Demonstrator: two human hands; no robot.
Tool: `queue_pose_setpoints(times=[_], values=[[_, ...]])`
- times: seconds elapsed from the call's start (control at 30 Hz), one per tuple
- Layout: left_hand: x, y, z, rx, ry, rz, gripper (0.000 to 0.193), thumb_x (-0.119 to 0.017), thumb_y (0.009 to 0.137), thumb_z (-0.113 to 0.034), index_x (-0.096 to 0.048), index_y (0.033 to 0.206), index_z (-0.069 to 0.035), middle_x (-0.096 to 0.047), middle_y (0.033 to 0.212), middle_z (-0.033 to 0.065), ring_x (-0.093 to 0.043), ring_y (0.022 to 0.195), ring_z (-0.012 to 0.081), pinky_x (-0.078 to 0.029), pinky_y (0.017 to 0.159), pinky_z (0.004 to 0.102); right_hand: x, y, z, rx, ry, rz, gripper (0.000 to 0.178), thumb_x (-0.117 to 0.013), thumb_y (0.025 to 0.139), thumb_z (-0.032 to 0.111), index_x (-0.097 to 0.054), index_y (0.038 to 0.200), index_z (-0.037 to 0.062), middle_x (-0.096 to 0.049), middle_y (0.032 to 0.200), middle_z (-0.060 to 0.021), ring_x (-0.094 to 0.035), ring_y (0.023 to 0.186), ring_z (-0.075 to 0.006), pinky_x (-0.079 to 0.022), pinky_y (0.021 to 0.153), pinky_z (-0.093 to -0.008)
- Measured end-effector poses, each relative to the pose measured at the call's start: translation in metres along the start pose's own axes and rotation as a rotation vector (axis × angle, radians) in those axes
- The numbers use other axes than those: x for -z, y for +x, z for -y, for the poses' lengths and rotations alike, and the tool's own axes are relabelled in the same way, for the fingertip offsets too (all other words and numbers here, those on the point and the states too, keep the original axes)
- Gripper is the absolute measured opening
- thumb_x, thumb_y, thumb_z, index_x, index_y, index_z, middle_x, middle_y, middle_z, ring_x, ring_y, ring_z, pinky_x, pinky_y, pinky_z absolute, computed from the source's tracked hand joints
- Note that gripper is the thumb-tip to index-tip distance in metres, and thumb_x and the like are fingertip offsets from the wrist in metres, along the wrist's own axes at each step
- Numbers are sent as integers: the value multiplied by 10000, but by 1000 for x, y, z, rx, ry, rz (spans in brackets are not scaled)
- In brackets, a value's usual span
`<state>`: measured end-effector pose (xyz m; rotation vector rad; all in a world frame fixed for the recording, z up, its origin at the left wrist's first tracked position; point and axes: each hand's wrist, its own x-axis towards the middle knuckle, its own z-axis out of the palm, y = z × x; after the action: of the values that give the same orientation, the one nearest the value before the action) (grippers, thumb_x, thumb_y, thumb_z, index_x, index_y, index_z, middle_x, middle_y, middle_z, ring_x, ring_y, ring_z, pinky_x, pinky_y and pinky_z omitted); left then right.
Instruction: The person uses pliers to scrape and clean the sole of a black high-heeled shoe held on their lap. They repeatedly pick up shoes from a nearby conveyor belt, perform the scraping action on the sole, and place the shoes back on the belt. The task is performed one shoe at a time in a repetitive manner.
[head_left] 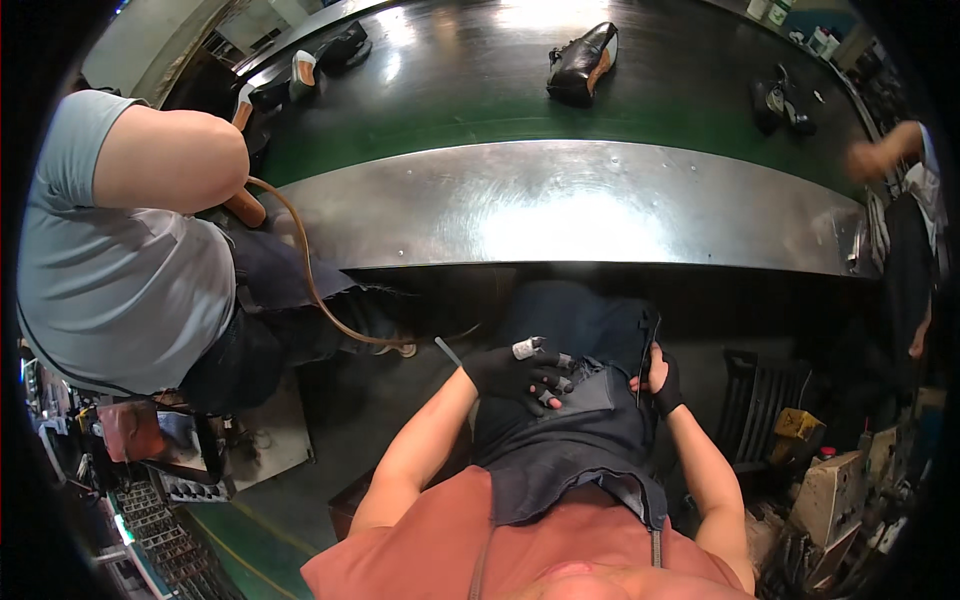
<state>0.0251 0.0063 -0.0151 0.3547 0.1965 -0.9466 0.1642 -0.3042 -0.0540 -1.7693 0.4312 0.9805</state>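
My left hand (525, 377), in a dark glove with bare or taped fingertips, hovers over or rests on my lap; its fingers are bent but apart, and I see nothing held in them. A short grey strip (448, 352) sticks out by its wrist. My right hand (660, 380), in a dark fingerless glove, is closed at the right side of my lap on a thin dark strip-like thing (645, 362), seen edge-on; its kind is unclear. Under both hands lies a dark apron (590, 395) with a frayed grey patch.
Ahead runs a metal ledge (570, 200) before a dark belt (470, 60) bearing a black shoe (583, 65) and other shoes (785, 100). A co-worker in grey (130, 290) sits close at left, a curved brown hose (310, 270) beside them. Another person's hand (885, 155) is at right.
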Motion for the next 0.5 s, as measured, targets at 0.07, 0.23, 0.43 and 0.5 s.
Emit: queue_pose_setpoints(times=[0.07,0.23,0.43,0.5], values=[[-2,-7,1,-28,28,-21,799,-331,929,-645,-194,1520,-125,-392,1445,208,-499,1219,435,-409,980,588,-3,-1,2,13,11,-3,667,-316,970,548,-541,1145,-55,-636,725,-188,-637,501,-261,-542,467,-348],[-4,-18,9,-150,103,-21,886,-400,882,-696,-183,1522,-123,-380,1454,208,-502,1215,429,-415,974,581,-13,9,12,-21,-38,52,697,-332,959,575,-572,1072,-70,-622,672,-183,-633,488,-257,-537,459,-336],[3,-20,22,-146,82,-149,817,-391,912,-633,-191,1517,-121,-392,1443,207,-509,1208,426,-414,978,580,-11,14,23,17,-120,126,712,-343,953,591,-576,1007,-79,-589,618,-173,-619,470,-250,-530,433,-334],[1,-21,21,-158,-103,-105,801,-391,919,-612,-185,1518,-121,-399,1435,209,-507,1207,430,-407,982,586,-8,20,19,22,-91,117,690,-366,964,555,-547,1102,-97,-610,644,-204,-616,470,-262,-529,446,-350]])
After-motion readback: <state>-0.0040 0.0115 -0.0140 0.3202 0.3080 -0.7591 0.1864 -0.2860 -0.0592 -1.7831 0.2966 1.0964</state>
